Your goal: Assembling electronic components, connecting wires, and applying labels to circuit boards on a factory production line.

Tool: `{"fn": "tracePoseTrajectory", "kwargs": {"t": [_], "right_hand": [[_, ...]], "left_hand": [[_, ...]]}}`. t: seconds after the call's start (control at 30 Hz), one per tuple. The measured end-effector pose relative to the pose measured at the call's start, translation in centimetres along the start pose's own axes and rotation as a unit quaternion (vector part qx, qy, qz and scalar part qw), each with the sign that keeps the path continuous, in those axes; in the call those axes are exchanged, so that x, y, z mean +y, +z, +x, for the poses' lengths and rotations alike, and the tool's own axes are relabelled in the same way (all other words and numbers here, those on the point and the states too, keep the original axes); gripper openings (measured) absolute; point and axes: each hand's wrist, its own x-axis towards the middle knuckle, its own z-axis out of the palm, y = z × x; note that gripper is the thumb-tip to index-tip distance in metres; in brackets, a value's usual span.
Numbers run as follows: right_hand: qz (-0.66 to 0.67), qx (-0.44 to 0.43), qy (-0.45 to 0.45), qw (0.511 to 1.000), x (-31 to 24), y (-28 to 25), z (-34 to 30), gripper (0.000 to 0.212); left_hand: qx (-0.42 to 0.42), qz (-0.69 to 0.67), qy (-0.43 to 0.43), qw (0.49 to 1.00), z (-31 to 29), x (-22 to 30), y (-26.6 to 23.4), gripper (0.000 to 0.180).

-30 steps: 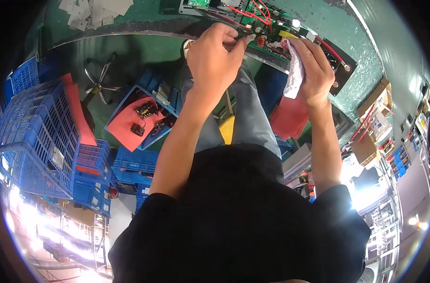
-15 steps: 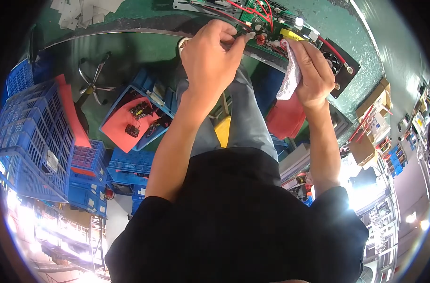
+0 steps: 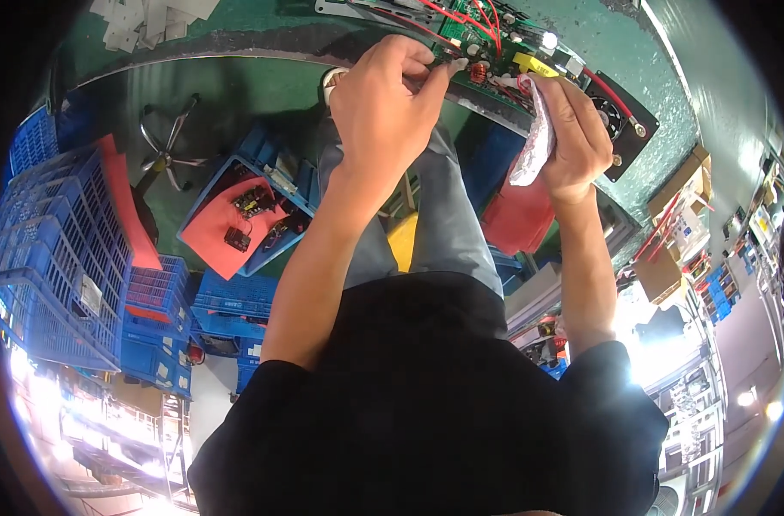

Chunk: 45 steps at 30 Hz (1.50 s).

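Note:
At the bench's near edge, my left hand (image 3: 383,107) is closed in a pinch beside a green circuit board (image 3: 450,50). A small pale spot shows at its fingertips; whether it is held there I cannot tell. My right hand (image 3: 574,138) grips a crumpled white packet (image 3: 540,142), flattened like a squeezed tube. Its upper end, with a bit of red, is close to the board's parts. Between the hands lies a copper-wound coil (image 3: 479,71). A yellow block-shaped part (image 3: 534,64) sits just beyond my right fingers, and red wires (image 3: 471,19) loop over the board.
A black fan (image 3: 611,116) and a red cable (image 3: 611,93) with a ring terminal lie right of my right hand. Pale flat pieces (image 3: 151,19) are piled far left on the bench. Blue crates (image 3: 61,267) and a bin with red sheets (image 3: 228,228) stand at left.
The right hand and the white packet have shifted very slightly to the right. My left hand keeps its pinch in nearly the same place.

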Motion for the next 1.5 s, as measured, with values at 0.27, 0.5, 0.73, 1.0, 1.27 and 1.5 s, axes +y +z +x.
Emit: {"fn": "tracePoseTrajectory", "kwargs": {"t": [0.27, 0.5, 0.73, 1.0, 1.27, 1.5], "right_hand": [[0.030, 0.022, 0.023, 0.999, 0.3, 0.0, -0.3, 0.030], [0.029, 0.039, 0.102, 0.994, 0.3, 0.1, -0.5, 0.023], [0.057, 0.034, 0.127, 0.990, 0.0, 0.4, -0.5, 0.027], [0.040, 0.032, 0.095, 0.994, 0.2, 0.3, -0.6, 0.030], [0.051, 0.009, 0.074, 0.996, -0.1, 0.3, -0.4, 0.023], [0.021, 0.037, 0.091, 0.995, -0.4, -0.2, -0.6, 0.024]], "left_hand": [[0.009, 0.018, 0.016, 1.000, -0.7, 0.1, 0.5, 0.028], [0.012, 0.105, 0.040, 0.994, -2.5, 3.0, 2.1, 0.079], [0.085, 0.166, 0.001, 0.982, -3.2, 3.7, 4.7, 0.089], [0.071, 0.162, -0.008, 0.984, -3.4, 3.2, 4.9, 0.084], [0.068, 0.151, -0.011, 0.986, -3.5, 3.2, 4.8, 0.086], [0.076, 0.153, -0.017, 0.985, -3.5, 3.1, 5.0, 0.085]]}}
